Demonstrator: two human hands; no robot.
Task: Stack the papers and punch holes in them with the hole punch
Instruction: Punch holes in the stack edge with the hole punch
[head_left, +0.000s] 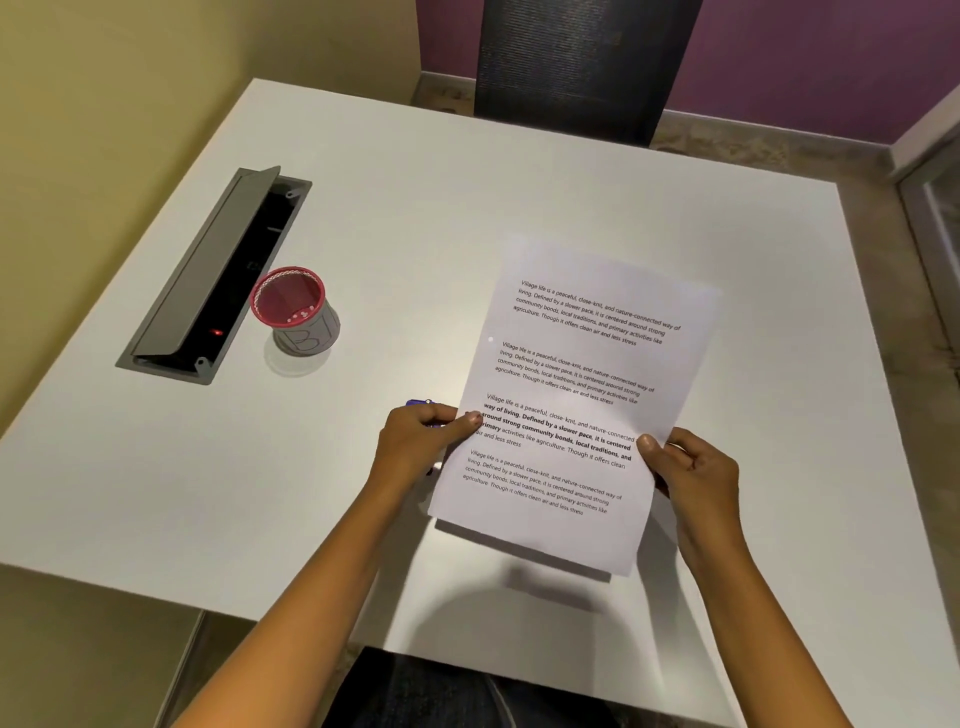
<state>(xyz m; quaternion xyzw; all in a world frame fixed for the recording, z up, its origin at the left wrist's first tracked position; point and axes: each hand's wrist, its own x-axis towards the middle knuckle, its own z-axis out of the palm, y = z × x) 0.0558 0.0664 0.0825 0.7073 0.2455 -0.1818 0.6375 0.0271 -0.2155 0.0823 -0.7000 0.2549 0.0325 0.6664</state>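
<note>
Landmark: red-rimmed mesh cup, standing on the white table; all places below are read from it.
Papers: printed papers lie right of the cup and nearer the person, held at a slant. The near edge is lifted and throws a shadow on the table. Whether the far edge touches the surface I cannot tell, nor how many sheets there are.
Left hand: left hand pinches the papers' left edge, thumb on the printed face, fingers curled underneath.
Right hand: right hand, farthest right of the cup, pinches the opposite edge the same way, thumb on top.
Hole punch: a small purple item, probably the hole punch, sits right of the cup and nearer the person, mostly hidden behind the left hand's knuckles.
Step in hand (judgement): squaring the stack; no punching begun.
Doing it well: loosen both pinches slightly, stand the stack on one edge and tap it on the table until the sides run flush. Then re-grip firmly so that nothing slips.
Next need: free the left hand for the punch while the right holds the papers aligned.
Risk: skewed sheets would give mismatched holes.
Also present: an open cable hatch just left of the cup; a dark chair far beyond it.
</note>
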